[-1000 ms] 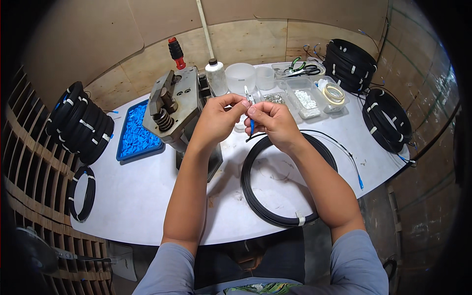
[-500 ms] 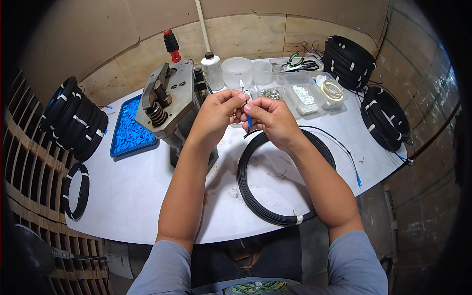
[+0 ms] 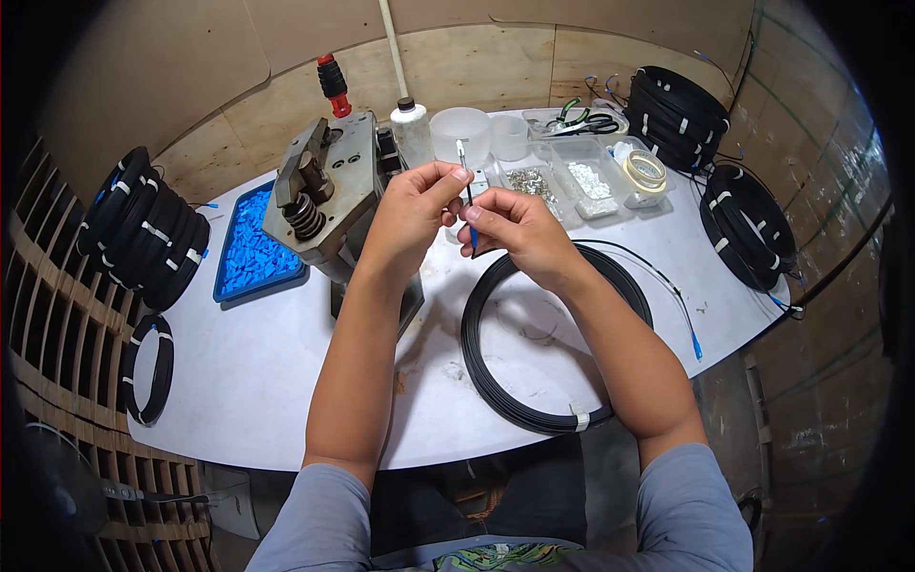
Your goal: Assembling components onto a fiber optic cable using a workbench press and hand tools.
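Above the table's middle, both hands pinch the end of a black fibre-optic cable (image 3: 468, 192). My left hand (image 3: 416, 212) is closed on it just below a slim white-tipped connector (image 3: 462, 155), which points up and away. My right hand (image 3: 522, 232) is closed lower down, its fingertips around a blue sleeve (image 3: 474, 238) on the same cable. The fingers partly hide how the parts join. Beneath my right forearm lies a large coil of black cable (image 3: 474, 348), bound with a white tie. Its other end runs right to a blue connector (image 3: 697, 345).
Left of my hands stands a metal hand press (image 3: 353, 176), beside a blue tray (image 3: 225, 276) of small blue parts. Clear bins of metal parts (image 3: 536, 183) and white parts (image 3: 593, 183), tape rolls (image 3: 644, 173) and a bottle (image 3: 411, 133) line the back. Coil stacks (image 3: 143, 229) flank the table.
The connector tip has moved slightly up and left. My right fingers sit a little lower and farther from the left ones, with more black cable showing between the hands.
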Motion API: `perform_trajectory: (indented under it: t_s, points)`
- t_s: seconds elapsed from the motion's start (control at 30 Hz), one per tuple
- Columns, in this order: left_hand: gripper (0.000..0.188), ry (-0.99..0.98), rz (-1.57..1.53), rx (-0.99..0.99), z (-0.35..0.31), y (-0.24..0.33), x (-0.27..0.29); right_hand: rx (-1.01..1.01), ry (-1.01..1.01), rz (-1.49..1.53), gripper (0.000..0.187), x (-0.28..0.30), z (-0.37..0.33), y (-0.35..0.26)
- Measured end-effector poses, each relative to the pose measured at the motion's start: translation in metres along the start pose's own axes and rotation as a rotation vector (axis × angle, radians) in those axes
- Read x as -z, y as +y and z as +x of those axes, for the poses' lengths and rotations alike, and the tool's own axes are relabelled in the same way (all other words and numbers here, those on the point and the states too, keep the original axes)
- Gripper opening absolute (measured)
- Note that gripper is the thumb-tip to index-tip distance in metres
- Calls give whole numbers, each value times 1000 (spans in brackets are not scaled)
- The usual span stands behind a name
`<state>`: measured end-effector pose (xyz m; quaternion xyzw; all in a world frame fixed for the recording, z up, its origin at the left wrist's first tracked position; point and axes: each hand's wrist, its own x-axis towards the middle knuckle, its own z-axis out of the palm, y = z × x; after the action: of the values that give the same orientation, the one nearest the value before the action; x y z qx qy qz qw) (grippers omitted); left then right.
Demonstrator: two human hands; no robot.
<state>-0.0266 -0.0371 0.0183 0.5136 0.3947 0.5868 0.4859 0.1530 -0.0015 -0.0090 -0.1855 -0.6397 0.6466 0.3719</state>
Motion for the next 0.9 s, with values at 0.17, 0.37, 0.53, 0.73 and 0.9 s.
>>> perform_trajectory:
  t_s: [0.17, 0.37, 0.53, 0.73, 0.9]
  points:
    - [18, -23, -49, 50, -1, 1, -1, -32, 57, 25, 19, 0, -2, 1]
    - [21, -58, -9, 76, -2, 2, 0, -18, 83, 7, 18, -2, -3, 1]
    - [18, -28, -13, 147, -1, 0, 1, -52, 80, 43, 18, -3, -2, 1]
    - [15, -40, -34, 118, -3, 1, -5, -61, 13, 81, 22, -1, -2, -1]
    - [15, -50, -26, 111, -1, 0, -5, -57, -21, 62, 25, 1, 0, 0]
